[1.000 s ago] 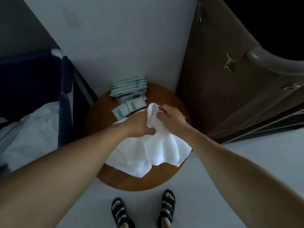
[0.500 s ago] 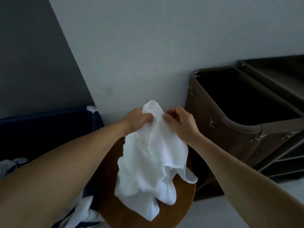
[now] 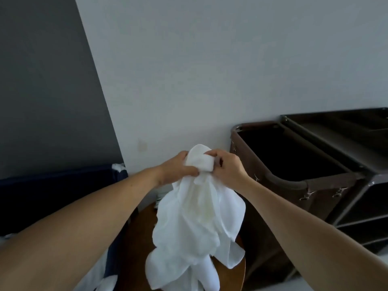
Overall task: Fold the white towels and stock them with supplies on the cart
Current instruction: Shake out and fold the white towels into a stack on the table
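Head view: white towel (image 3: 195, 223) hangs crumpled above round table (image 3: 140, 248). Left hand (image 3: 178, 169), right hand (image 3: 228, 166) close together at top edge, fingers (image 3: 212, 154) clamped on cloth, probably hunting corners to shake flat. Cart (image 3: 327, 183) stands right.

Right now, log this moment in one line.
left hand, right hand: gripping white towel top | towel: hanging bunched, unfolded | cart: at right

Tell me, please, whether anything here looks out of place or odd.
The white towel hangs crumpled and unfolded from the left hand and right hand, with a faint yellowish patch near its middle, perhaps a stain. White linen lies bunched by the dark blue bin.
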{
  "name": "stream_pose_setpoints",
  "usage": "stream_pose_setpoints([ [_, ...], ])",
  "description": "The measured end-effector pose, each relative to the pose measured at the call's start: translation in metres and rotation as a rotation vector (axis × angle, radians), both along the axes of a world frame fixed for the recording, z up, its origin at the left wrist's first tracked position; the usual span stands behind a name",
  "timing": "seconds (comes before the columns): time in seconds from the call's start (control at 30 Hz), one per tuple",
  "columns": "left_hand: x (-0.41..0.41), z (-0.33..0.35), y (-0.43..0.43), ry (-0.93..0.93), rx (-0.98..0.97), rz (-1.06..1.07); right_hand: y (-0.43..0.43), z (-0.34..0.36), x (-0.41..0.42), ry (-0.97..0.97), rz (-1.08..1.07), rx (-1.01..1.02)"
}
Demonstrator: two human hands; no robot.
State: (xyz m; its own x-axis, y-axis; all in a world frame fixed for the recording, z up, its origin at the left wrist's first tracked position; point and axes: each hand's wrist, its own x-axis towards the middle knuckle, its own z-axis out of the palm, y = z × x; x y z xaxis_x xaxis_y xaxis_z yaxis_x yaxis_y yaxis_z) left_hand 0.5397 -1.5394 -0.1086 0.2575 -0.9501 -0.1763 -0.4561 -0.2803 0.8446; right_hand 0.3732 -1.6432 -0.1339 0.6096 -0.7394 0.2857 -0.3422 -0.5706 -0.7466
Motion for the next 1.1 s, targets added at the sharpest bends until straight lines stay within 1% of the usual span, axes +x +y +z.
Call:
stream_pose_setpoints([
  [0.07,0.003,-0.004,0.004,0.009,-0.046,-0.029,-0.001,0.011,0.005,-0.045,0.032,0.045],
  [0.17,0.004,-0.001,0.006,-0.001,-0.073,0.072,0.002,0.018,0.009,-0.103,0.032,0.077],
  [0.2,0.004,0.0,0.007,0.01,-0.078,0.12,0.002,0.018,0.009,-0.104,0.009,0.055],
  [0.27,0.002,0.002,0.006,0.081,-0.075,0.196,0.006,0.017,0.009,-0.099,-0.015,-0.055],
  [0.33,-0.001,0.005,0.008,0.227,-0.035,0.255,0.01,0.017,0.005,-0.131,0.04,-0.187],
  [0.37,-0.003,0.008,0.01,0.294,-0.02,0.286,0.011,0.017,0.002,-0.133,0.09,-0.218],
  [0.43,-0.004,0.011,0.01,0.375,-0.022,0.316,0.013,0.019,-0.007,-0.018,0.226,-0.257],
  [0.5,-0.006,0.014,0.011,0.411,-0.051,0.329,0.014,0.017,-0.013,0.196,0.342,-0.325],
  [0.53,-0.006,0.015,0.011,0.429,-0.059,0.336,0.014,0.015,-0.015,0.266,0.361,-0.359],
  [0.57,-0.006,0.016,0.012,0.438,-0.058,0.338,0.014,0.012,-0.015,0.285,0.353,-0.382],
  [0.63,-0.005,0.016,0.015,0.455,-0.048,0.322,0.016,0.01,-0.013,0.205,0.269,-0.43],
  [0.67,-0.005,0.016,0.017,0.464,-0.042,0.304,0.017,0.011,-0.012,0.144,0.214,-0.426],
  [0.7,-0.005,0.017,0.018,0.471,-0.038,0.288,0.018,0.014,-0.01,0.077,0.154,-0.367],
  [0.8,-0.004,0.019,0.023,0.494,-0.034,0.275,0.022,0.035,-0.002,-0.13,-0.014,-0.017],
  [0.83,-0.004,0.02,0.024,0.503,-0.027,0.277,0.022,0.043,-0.001,-0.186,-0.042,0.027],
  [0.87,-0.004,0.021,0.026,0.512,-0.017,0.266,0.022,0.051,0.0,-0.195,-0.055,0.013],
  [0.97,-0.002,0.027,0.028,0.543,0.017,0.219,0.021,0.07,0.0,-0.102,-0.038,0.0],
  [1.1,0.003,0.028,0.027,0.578,-0.026,0.199,0.014,0.08,-0.006,0.032,-0.041,-0.01],
])
